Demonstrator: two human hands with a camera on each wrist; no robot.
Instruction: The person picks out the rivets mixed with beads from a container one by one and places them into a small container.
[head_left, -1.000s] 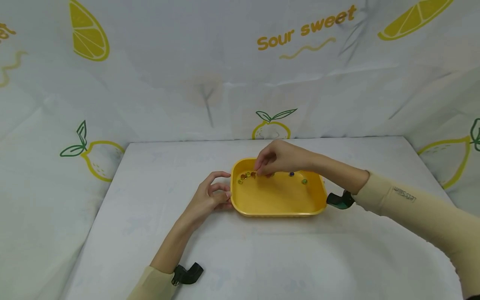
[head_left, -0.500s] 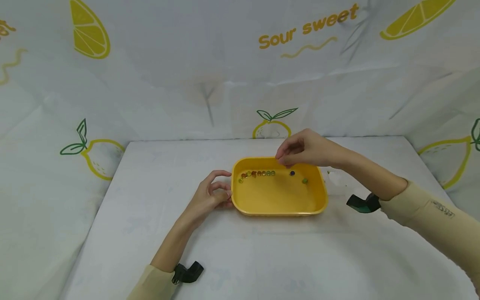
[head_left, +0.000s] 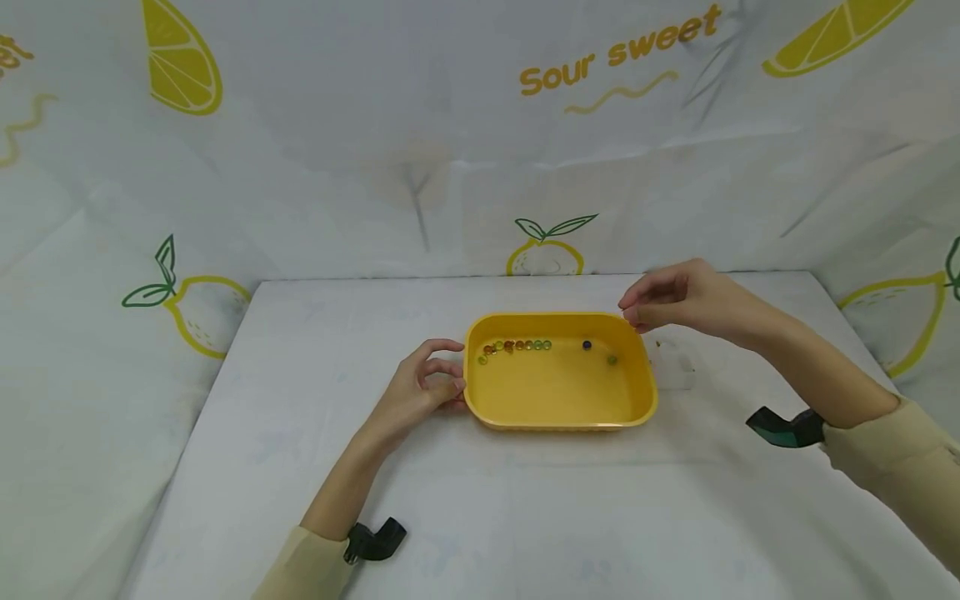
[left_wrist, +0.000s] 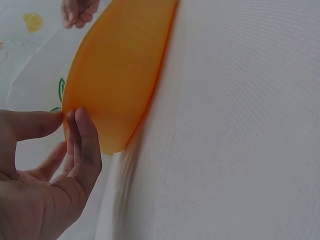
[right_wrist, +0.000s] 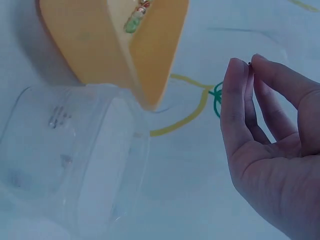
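A pale cloth (head_left: pixel 337 150) printed with lemons hung beyond the left grip (head_left: pixel 416 387) and the right grip (head_left: pixel 697 300), and a white-covered table (head_left: pixel 420 517) spread beneath them. The yellow tray (head_left: pixel 558 400) stood on it, directly to the right of the left grip and lower left of the right one. The left grip held the tray's near end, its bent fingers touching the rim and outer wall. The right grip hung in the air near the tray's far right corner, thumb and finger drawn together in a pinch. Below it, just past the tray, sat a clear container (right_wrist: pixel 107 145). Black devices (head_left: pixel 375 542) were worn on the wrists behind both grips. Inside the tray, toward the left grip, lay a row of amber and green beads (head_left: pixel 528 345); a green bead (head_left: pixel 612 360) and a dark blue bead (head_left: pixel 587 345) lay closer to the right grip. Between the right fingertips was a tiny dark thing (right_wrist: pixel 250 63), too small to identify.
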